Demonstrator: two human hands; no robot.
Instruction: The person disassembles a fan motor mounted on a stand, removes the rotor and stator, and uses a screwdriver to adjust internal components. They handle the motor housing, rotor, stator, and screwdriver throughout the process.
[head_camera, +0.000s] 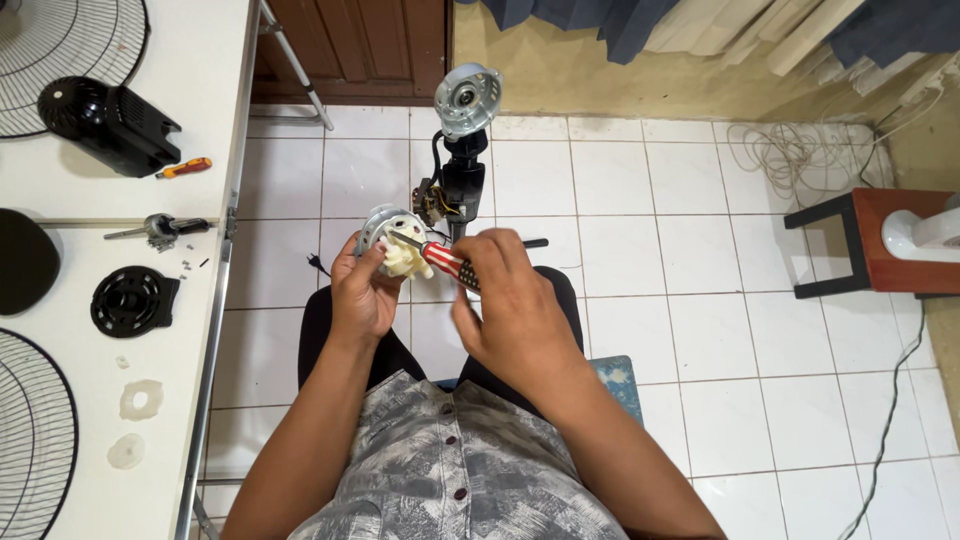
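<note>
Both hands meet over our lap. Our left hand (362, 290) curls its fingers around a round metal motor part (385, 232) with a cream plastic piece (404, 260) on it. Our right hand (510, 295) pinches a striped screwdriver (445, 262) (tip touching that piece). The fan stand (463, 150) rises just behind.

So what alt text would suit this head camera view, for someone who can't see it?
Seen from above, a seated person's left hand holds a small metal motor part while the right hand works on it with a red-handled screwdriver. Fan grilles lie on a white table beside them.
</note>
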